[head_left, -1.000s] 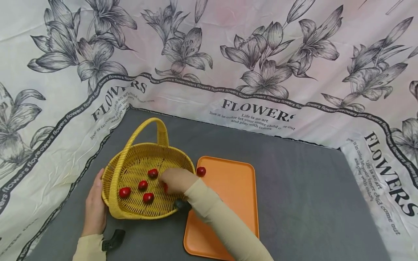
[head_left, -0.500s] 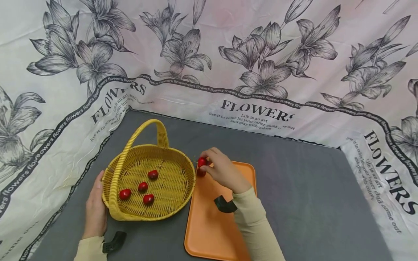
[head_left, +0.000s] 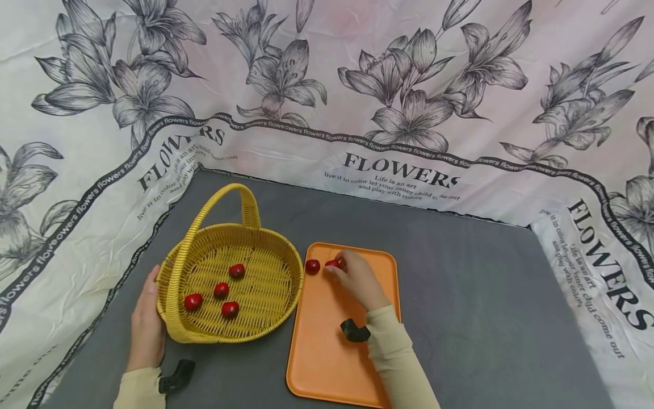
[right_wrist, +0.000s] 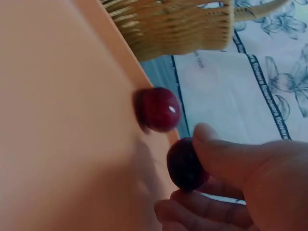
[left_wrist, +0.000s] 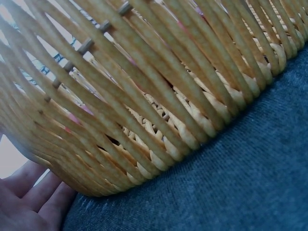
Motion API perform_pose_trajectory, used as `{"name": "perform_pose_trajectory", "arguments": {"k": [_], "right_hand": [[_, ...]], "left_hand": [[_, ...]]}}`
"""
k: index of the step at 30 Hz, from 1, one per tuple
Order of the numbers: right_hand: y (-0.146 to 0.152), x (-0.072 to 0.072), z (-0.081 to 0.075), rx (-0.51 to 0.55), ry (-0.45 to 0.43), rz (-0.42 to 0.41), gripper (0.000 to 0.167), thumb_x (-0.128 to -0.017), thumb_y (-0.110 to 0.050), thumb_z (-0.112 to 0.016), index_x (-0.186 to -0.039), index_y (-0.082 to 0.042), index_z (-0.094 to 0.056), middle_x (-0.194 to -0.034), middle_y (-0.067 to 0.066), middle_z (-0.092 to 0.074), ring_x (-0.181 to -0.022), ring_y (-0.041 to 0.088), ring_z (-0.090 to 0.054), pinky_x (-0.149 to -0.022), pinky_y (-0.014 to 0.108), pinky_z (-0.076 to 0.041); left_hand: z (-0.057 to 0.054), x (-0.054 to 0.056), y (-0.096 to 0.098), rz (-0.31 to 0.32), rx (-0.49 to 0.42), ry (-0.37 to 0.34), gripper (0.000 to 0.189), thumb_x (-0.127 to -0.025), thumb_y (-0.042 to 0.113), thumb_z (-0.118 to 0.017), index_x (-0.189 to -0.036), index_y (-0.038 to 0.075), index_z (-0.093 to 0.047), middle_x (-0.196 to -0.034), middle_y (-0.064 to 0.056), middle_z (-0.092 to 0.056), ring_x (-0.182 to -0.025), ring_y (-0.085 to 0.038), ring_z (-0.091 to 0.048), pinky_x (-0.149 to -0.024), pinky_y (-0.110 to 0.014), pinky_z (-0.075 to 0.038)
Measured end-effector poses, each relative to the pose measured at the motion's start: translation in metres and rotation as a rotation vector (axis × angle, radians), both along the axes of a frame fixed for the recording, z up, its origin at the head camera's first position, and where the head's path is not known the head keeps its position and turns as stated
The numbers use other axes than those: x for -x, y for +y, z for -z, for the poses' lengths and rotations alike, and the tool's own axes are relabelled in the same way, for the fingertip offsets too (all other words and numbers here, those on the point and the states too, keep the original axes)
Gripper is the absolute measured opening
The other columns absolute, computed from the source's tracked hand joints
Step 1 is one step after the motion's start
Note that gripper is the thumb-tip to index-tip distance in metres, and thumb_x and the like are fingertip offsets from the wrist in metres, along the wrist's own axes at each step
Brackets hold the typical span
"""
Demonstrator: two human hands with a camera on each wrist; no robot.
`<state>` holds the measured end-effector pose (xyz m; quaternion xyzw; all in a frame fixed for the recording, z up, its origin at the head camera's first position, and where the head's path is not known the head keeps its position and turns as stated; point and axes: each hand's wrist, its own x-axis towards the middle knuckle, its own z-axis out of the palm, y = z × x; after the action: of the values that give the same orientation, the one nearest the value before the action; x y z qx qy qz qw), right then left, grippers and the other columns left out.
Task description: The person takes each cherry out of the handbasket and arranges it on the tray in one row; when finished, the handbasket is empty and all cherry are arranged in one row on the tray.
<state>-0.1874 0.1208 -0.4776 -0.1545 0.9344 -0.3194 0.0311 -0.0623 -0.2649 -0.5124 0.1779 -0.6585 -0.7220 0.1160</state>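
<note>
evidently the small red cherry (right_wrist: 185, 164) is in the right hand (head_left: 360, 278), pinched between thumb and fingertips with just its own width between them, over the far part of the orange tray (head_left: 327, 346); in the right wrist view it is nearly round, its long axis, if any, roughly up and down, though which way its stem end points i cannot tell, nor whether it touches the tray. another cherry (head_left: 313, 266) sits just left of it, by the tray's far left corner. the tray's long axis runs away from the person, far end leaning slightly right. beside it stands the yellow basket (head_left: 298, 261), upright, four cherries (head_left: 230, 309) inside, its handle (head_left: 189, 244) arching from the near left rim to the far rim. the left hand (head_left: 147, 326) rests fairly straight-fingered against the basket's left outer wall
</note>
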Motion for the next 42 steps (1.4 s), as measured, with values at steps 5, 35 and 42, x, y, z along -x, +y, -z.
{"name": "perform_pose_trajectory", "arguments": {"k": [5,35,42], "right_hand": [[-0.007,0.000,0.006,-0.001,-0.031,0.056,0.027,-0.088,-0.031,-0.069,-0.097,-0.006,-0.061,-0.076,0.002,-0.057,-0.066,0.016,-0.048,-0.060,0.027,-0.043],[0.004,-0.005,-0.052,-0.022,0.037,0.047,0.042,-0.093,-0.035,-0.064,-0.120,-0.003,-0.058,-0.088,0.006,-0.062,-0.070,0.016,-0.054,-0.061,0.031,-0.047],[-0.058,-0.001,-0.091,-0.023,0.068,-0.329,0.032,-0.095,-0.027,-0.061,-0.123,-0.011,-0.059,-0.104,0.003,-0.062,-0.083,0.011,-0.058,-0.069,0.026,-0.050]], "left_hand": [[0.000,0.001,0.001,0.004,0.007,-0.004,0.055,-0.102,0.048,-0.031,-0.153,0.027,-0.025,-0.157,0.007,-0.022,-0.142,-0.009,-0.023,-0.103,-0.008,-0.031],[0.002,0.005,0.006,0.050,0.011,0.001,0.056,-0.103,0.048,-0.031,-0.153,0.027,-0.023,-0.158,0.007,-0.020,-0.142,-0.009,-0.023,-0.104,-0.009,-0.031],[0.000,-0.001,-0.003,0.015,0.024,-0.006,0.056,-0.102,0.049,-0.030,-0.153,0.027,-0.023,-0.157,0.008,-0.021,-0.143,-0.010,-0.021,-0.104,-0.009,-0.030]]}}
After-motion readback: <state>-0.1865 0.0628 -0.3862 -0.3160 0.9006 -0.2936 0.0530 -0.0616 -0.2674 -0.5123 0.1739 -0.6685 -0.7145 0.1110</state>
